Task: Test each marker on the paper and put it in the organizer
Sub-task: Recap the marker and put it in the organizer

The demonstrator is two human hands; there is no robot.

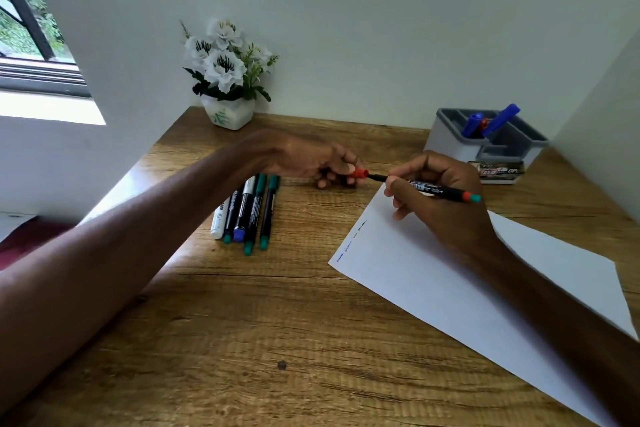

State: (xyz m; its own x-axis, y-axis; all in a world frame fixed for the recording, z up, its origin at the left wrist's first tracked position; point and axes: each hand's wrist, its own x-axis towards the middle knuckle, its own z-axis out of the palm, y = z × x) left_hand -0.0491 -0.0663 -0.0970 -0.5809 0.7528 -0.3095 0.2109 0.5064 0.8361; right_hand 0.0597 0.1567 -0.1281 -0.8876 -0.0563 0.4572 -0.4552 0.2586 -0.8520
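Note:
My right hand (438,196) grips a thin black marker (438,189) with a red band and green end, held level above the top of the white paper (433,274). My left hand (317,159) pinches the marker's red cap (359,173) at its left tip. Whether the cap touches the tip I cannot tell. The paper carries a few short blue and faint marks near its left edge. Several markers (247,211) with green, blue and white ends lie side by side on the desk under my left wrist. The grey organizer (485,140) at the back right holds blue markers.
A white pot of artificial white flowers (227,80) stands at the back against the wall. A small labelled box (500,172) lies in front of the organizer. White walls close in the wooden desk (277,340) on the left, back and right.

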